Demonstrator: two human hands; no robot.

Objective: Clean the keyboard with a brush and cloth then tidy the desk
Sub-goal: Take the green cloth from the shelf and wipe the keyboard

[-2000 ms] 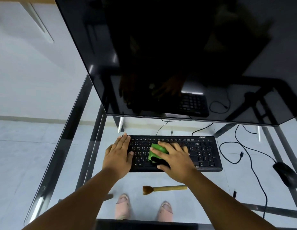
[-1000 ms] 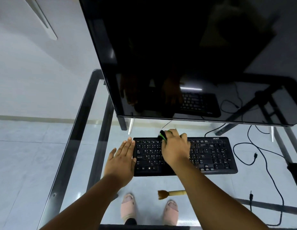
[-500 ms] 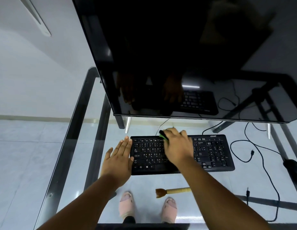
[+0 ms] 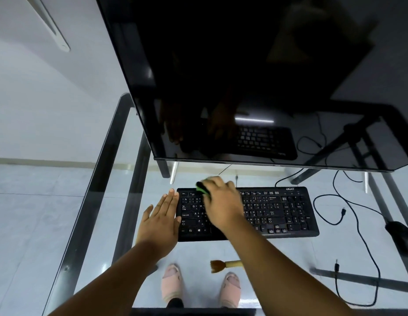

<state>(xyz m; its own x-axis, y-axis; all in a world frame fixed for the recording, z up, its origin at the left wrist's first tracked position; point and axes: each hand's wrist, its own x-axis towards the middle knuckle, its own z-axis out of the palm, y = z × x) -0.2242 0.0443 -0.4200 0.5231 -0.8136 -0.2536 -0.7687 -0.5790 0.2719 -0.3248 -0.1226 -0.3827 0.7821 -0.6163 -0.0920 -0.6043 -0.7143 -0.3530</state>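
R hand (image 4: 222,205) lies over the upper-left part of the black keyboard (image 4: 278,212), fingers curled round a green and black cloth (image 4: 202,189) that pokes out past the fingertips at the kbd's far edge; the hand is blurred. L hand (image 4: 160,221) is flat w/ fingers straight and together, holding nothing, fingertips touching the kbd's left end, palm on the glass tabletop (image 4: 102,179) just beside it. The kbd sits square on the glass, running from the L hand out to the right past the R hand.

Brush (image 4: 223,265) w/ brown bristles and a pale wooden handle lies on the glass on the near side of the kbd, just beside the R forearm, which hides part of the handle. Well right of the R hand: black mouse (image 4: 401,238) and loose black cables (image 4: 357,224). Beyond both hands, a big dark monitor (image 4: 244,76) reflecting the kbd. Two pink slippers (image 4: 172,283) show through the glass, between the forearms.
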